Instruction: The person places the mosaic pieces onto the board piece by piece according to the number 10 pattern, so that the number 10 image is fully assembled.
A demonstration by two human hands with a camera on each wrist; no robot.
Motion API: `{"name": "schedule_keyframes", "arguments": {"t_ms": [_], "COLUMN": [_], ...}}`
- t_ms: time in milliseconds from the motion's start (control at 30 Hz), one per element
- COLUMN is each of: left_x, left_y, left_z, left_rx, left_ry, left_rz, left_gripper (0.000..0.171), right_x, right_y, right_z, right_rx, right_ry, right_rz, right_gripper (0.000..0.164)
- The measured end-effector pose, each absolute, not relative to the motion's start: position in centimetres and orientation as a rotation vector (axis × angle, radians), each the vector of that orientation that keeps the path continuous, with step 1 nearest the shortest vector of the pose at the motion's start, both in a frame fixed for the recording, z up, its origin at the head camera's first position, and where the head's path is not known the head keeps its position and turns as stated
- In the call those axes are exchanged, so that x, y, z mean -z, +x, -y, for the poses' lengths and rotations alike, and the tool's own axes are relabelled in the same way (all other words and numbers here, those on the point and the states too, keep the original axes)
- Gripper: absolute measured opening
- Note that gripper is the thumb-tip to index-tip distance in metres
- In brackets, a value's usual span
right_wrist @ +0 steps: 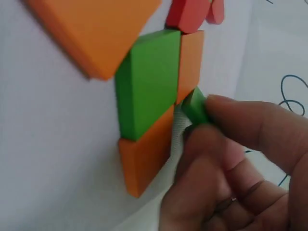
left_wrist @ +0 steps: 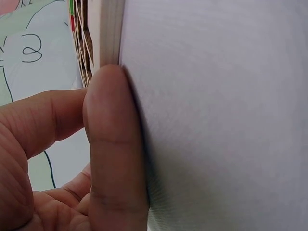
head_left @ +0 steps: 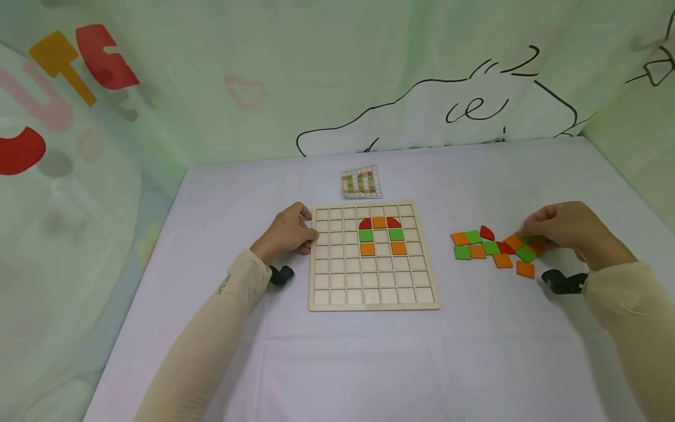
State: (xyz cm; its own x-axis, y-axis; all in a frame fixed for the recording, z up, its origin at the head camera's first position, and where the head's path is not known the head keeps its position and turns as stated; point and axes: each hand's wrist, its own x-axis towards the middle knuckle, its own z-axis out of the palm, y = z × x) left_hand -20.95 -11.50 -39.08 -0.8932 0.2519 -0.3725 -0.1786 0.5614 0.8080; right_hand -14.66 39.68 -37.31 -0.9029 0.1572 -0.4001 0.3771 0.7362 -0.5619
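Note:
A square wooden grid board (head_left: pixel 336 296) lies on the table, with red, green and orange tiles set in an arch in its upper right cells. My left hand (head_left: pixel 287 231) grips the board's left edge; in the left wrist view a finger (left_wrist: pixel 113 130) lies against the board's side (left_wrist: pixel 109 33). To the right, my right hand (head_left: pixel 572 228) pinches a green tile (right_wrist: pixel 195 107) between thumb and fingertip, at the edge of the loose tile group. Close by in the right wrist view lie another green tile (right_wrist: pixel 154 82) and an orange tile (right_wrist: pixel 149 154).
A small pattern card (head_left: pixel 361 183) with a coloured grid lies behind the board. Several loose tiles spread right of the board, among them a red quarter-round tile (head_left: pixel 487 233) and an orange square (head_left: pixel 525 269). A printed curtain (head_left: pixel 237 76) hangs behind the white table (head_left: pixel 358 363).

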Motion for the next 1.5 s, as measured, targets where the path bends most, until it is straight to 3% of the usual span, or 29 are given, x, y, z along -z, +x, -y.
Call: {"name": "schedule_keyframes", "arguments": {"t_ms": [233, 433, 667, 1000, 1500], "left_x": [39.0, 39.1, 39.1, 39.1, 39.0], "left_y": [-20.8, -20.9, -21.0, -21.0, -20.9], "left_z": [11.6, 11.5, 11.5, 11.5, 11.5], "left_rx": [-1.282, -1.283, -1.284, -1.286, -1.289], "left_ry": [0.060, 0.056, 0.054, 0.056, 0.062], "left_rz": [-2.347, -2.345, -2.341, -2.348, -2.349], "left_gripper": [0.040, 0.040, 0.040, 0.041, 0.040], "right_x": [36.8, 36.4, 36.8, 37.6, 38.0], "right_y": [-14.3, -14.0, -13.7, -12.9, -12.9], "right_z": [-36.9, -32.8, -28.3, -22.8, -20.1], "right_rx": [1.270, 1.495, 1.565, 1.577, 1.479], "right_ry": [0.405, 0.326, 0.264, 0.225, 0.206], "right_rz": [-2.532, -2.379, -2.249, -2.130, -2.202], "right_gripper": [0.048, 0.039, 0.043, 0.035, 0.029]}}
